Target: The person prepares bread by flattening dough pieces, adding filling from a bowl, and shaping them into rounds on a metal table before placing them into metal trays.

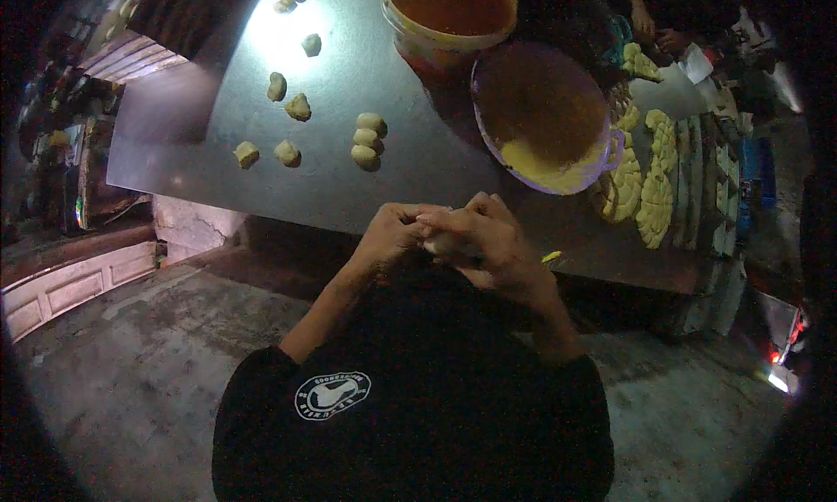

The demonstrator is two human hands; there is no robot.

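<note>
Both my hands are together just off the near edge of the metal table [261,188]. My left hand [388,234] has its fingers pinched against those of my right hand [490,238]. A small pale piece of dough [441,243] shows between them, mostly covered by the fingers. Beyond my hands, three smooth dough balls [366,139] sit in a short line, touching. Further left lie several loose, rough dough lumps, among them one lump [247,154] near the left side and another [298,107] farther back.
A bucket [414,49] with orange-brown contents stands at the back. Right of it is a purple-rimmed basin [558,189] with a yellow mass low inside. Rows of shaped dough [656,188] lie at the right. Another person's hand [643,21] is at the far right.
</note>
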